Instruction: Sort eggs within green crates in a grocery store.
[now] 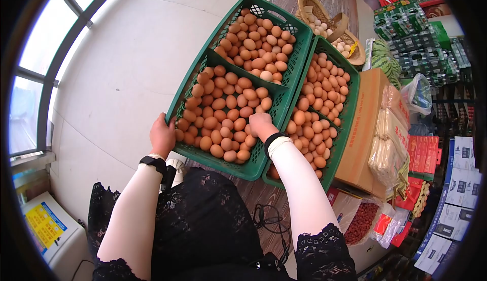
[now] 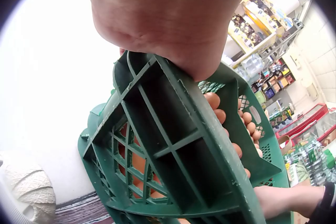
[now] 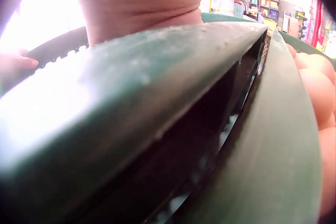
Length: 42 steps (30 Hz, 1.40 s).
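Observation:
A green plastic crate, split by a divider, holds brown eggs in both compartments. My left hand grips the rim at its near left corner; from the left wrist the palm lies over the crate's corner. Across from it, my right hand reaches over the right wall into the nearer compartment, low beside the eggs. Its fingers are hidden by the hand itself, and I cannot tell whether they hold an egg. In the right wrist view the crate's rim crosses below the hand.
A second green crate of eggs stands close along the right side. Beyond it are a cardboard box, wicker baskets with paler eggs, and watermelons. A black cable lies on the wooden surface near me.

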### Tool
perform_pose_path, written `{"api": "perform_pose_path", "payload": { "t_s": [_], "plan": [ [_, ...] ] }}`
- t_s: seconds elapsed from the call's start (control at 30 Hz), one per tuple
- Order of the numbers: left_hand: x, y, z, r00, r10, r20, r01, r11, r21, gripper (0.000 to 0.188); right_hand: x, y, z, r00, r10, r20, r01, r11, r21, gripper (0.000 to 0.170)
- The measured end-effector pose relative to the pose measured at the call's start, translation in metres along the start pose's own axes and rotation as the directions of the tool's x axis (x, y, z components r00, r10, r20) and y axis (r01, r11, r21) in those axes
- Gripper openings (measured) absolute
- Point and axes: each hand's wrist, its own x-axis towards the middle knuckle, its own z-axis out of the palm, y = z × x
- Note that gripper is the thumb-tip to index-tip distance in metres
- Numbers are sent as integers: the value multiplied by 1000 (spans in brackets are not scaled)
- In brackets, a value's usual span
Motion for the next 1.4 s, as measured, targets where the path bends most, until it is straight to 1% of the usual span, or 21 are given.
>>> {"api": "perform_pose_path", "payload": {
  "t_s": [0.1, 0.17, 0.23, 0.3, 0.37, 0.4, 0.47, 0.57, 0.8, 0.87, 0.9, 0.97, 1.0, 1.03, 1.1, 1.13, 1.17, 1.23, 1.3, 1.37, 1.4],
  "plan": [
    [0, -3, 2, 1000, 17, -20, -17, 1000, -7, 30, -11, 3, 1, 996, -26, -90, 26, 1000, -4, 39],
    [-2, -6, 4, 999, 24, -39, -25, 1000, -12, 30, -51, 12, -20, 915, 50, -401, 99, 935, 342, 45],
    [-2, -4, 3, 999, 26, -41, -27, 1000, -15, 30, -91, 41, -32, 825, 179, -536, 197, 798, 569, 54],
    [-1, -1, 0, 1000, -1, -17, 1, 1000, -1, 30, -120, 83, -23, 770, 366, -523, 285, 536, 795, 63],
    [-1, 3, 0, 1000, -17, 1, 17, 1000, 4, 30, -136, 124, -4, 717, 533, -449, 97, 561, 822, 64],
    [-1, 1, 0, 1000, -5, -4, 5, 1000, 3, 29, -137, 136, 10, 713, 537, -452, 96, 563, 821, 64],
    [-1, 0, 1, 1000, 10, -12, -10, 1000, 0, 29, -124, 153, 49, 710, 547, -443, -44, 663, 748, 63],
    [-1, 0, 1, 1000, 1, -14, -1, 1000, 10, 29, -106, 154, 80, 793, 514, -327, -114, 653, 749, 65],
    [-1, 0, 0, 1000, 9, -12, -8, 999, 40, 29, -62, 205, 79, 858, 457, -234, 41, 392, 919, 53],
    [0, -1, 0, 1000, 3, -6, -3, 999, 46, 29, -19, 239, 94, 705, 653, -276, 73, 321, 944, 45],
    [0, -1, 0, 1000, 5, 0, -5, 999, 38, 29, -15, 236, 95, 707, 649, -280, 78, 322, 943, 45],
    [1, -3, 2, 1000, -5, -8, 5, 999, 32, 29, -2, 224, 96, 537, 649, -540, -247, 732, 635, 43],
    [-1, -3, 2, 1000, 5, -22, -4, 1000, 31, 28, -19, 209, 70, 656, 695, -296, -323, 612, 722, 49],
    [-1, -1, 1, 999, 14, -37, -13, 999, 31, 28, -10, 206, 72, 643, 682, -350, -244, 615, 750, 54],
    [-1, 2, -1, 1000, -12, -26, 12, 999, 29, 28, -26, 197, 55, 671, 710, -211, -265, 496, 827, 56],
    [-1, 3, -2, 1000, -9, -20, 9, 1000, 19, 28, -20, 192, 52, 647, 741, -178, -338, 488, 804, 57],
    [-2, 3, -4, 1000, -7, -13, 7, 1000, 10, 28, -19, 193, 48, 653, 733, -191, -399, 548, 736, 59],
    [-2, 3, -4, 1000, -27, -12, 27, 1000, 14, 28, -23, 176, 24, 710, 594, -379, -362, 769, 527, 57],
    [-2, 3, -3, 1000, -22, -2, 22, 1000, 18, 29, -41, 121, -18, 749, 317, -582, -35, 896, 443, 52],
    [-2, 1, -2, 998, -52, 26, 51, 998, 23, 29, -50, 52, -45, 771, 35, -636, 287, 872, 396, 47],
    [0, 0, -2, 999, -43, 18, 42, 999, 25, 29, -43, 22, -47, 840, -41, -542, 349, 806, 479, 47]
  ]
}}
